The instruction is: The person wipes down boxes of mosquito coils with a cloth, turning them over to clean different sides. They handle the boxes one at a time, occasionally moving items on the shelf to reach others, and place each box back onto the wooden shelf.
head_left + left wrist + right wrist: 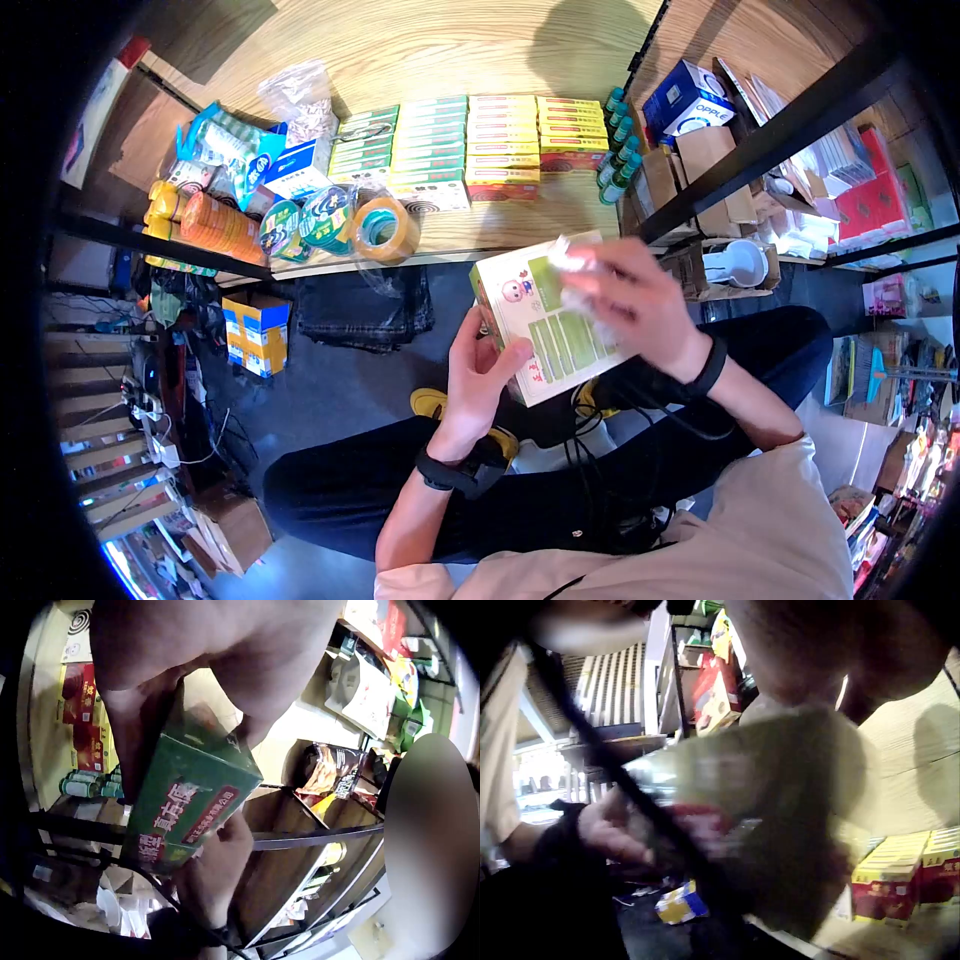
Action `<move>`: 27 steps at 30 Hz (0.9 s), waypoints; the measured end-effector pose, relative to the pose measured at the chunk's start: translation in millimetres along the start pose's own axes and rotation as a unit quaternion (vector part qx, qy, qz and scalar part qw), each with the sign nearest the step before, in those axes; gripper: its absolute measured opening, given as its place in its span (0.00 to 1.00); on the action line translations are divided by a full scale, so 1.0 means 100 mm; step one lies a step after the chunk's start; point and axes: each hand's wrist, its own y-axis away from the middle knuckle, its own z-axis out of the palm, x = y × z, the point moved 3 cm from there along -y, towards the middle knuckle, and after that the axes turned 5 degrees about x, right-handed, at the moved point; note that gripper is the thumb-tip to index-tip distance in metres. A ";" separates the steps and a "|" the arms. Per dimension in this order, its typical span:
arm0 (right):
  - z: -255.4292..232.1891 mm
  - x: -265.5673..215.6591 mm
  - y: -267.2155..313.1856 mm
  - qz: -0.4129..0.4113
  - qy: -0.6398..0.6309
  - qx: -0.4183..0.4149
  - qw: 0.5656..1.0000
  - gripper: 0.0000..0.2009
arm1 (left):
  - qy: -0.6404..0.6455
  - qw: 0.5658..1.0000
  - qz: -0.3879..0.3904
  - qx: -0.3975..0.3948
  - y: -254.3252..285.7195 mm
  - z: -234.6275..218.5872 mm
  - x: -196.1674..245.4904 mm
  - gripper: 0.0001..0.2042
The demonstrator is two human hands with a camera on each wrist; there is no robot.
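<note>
A flat green-and-white box [550, 340] is held tilted above the person's lap, its printed white-and-green face turned up. The left hand [476, 380] grips its left edge, thumb on the printed face and fingers underneath. In the left wrist view the box's green side [187, 795] shows red labels with white lettering. Over the upper right of the box, the right hand [640, 310] pinches a crumpled white tissue-like wad [578, 262] against the face; this hand is blurred. The right wrist view shows the box [757, 817] close up and smeared.
On the wooden shelf [450, 245] stand rows of yellow-and-red boxes [503, 150], green-and-white boxes [430, 150] and green bottles [620, 160]. Tape rolls [385, 230] lie at its front edge. A black metal post [770, 130] slants on the right. An orange-and-blue carton [255, 335] sits on the floor.
</note>
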 end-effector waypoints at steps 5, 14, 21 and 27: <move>0.23 -0.33 0.17 -0.055 -0.133 -0.084 0.986 0.17 | -0.083 0.996 0.042 0.011 -0.04 -0.10 -0.03 0.23; 0.15 -0.19 0.09 -0.068 -0.150 -0.056 0.985 0.16 | -0.164 0.984 0.042 -0.056 0.04 0.12 -0.06 0.27; 0.07 -0.17 0.11 -0.062 -0.180 -0.105 0.976 0.15 | 0.067 0.996 0.020 0.052 -0.06 -0.01 -0.03 0.18; -0.01 0.17 -0.01 0.005 -0.018 0.047 0.999 0.17 | 0.151 0.985 -0.026 0.085 -0.08 -0.09 -0.06 0.20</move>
